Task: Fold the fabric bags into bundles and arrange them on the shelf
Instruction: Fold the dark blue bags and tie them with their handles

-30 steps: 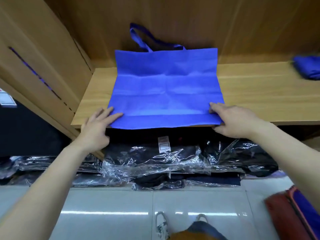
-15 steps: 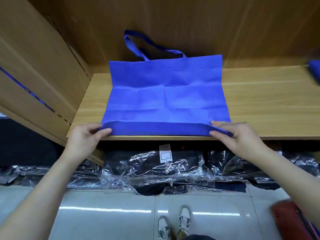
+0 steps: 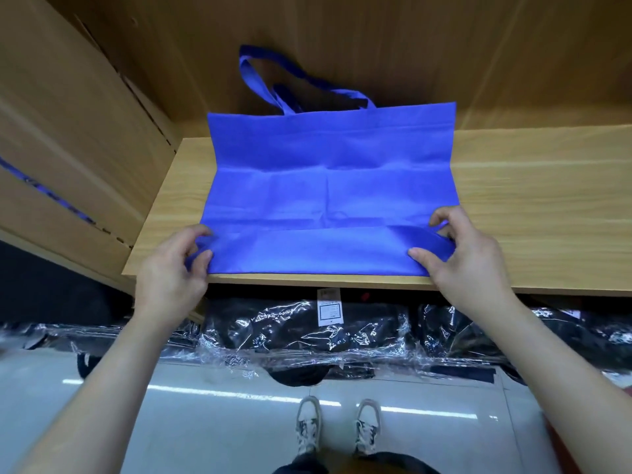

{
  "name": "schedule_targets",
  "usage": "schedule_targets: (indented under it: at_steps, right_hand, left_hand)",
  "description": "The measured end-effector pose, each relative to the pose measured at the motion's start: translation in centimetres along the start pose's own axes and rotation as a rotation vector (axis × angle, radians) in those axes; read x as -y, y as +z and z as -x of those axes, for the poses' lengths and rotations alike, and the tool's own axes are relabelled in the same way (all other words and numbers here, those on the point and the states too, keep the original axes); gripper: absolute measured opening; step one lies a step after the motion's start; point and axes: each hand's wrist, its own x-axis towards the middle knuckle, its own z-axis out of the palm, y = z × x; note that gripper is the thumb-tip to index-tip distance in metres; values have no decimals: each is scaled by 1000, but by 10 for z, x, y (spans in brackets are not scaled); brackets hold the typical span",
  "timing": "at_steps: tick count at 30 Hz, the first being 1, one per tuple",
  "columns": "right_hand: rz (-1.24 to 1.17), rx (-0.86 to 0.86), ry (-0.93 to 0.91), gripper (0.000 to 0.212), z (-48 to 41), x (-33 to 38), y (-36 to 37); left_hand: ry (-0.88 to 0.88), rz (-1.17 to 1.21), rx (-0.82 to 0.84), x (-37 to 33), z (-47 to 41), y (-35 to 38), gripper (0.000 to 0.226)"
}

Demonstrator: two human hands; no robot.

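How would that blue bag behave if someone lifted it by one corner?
Probably floppy: the blue bag holds soft creases, and its near edge is folded over where the left hand and right hand pinch it. Likely light too: its thin handles lie limp.

Blue bag: flat on the shelf, handles toward the shelf's back, near strip folded over at the shelf's front edge. Your left hand and right hand: each pinches one end of that strip. Wrapped dark packs: below the shelf.
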Motion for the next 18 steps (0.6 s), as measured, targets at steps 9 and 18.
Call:
schedule_targets:
  at_steps: [9,18]
  right_hand:
    - [530,49,-419,30,1,-12,0]
    - [594,356,-412,58,26,-14,-19]
  left_hand:
    - [453,-161,480,34,-12,-1,59]
    - [496,30,447,53,-11,-17,45]
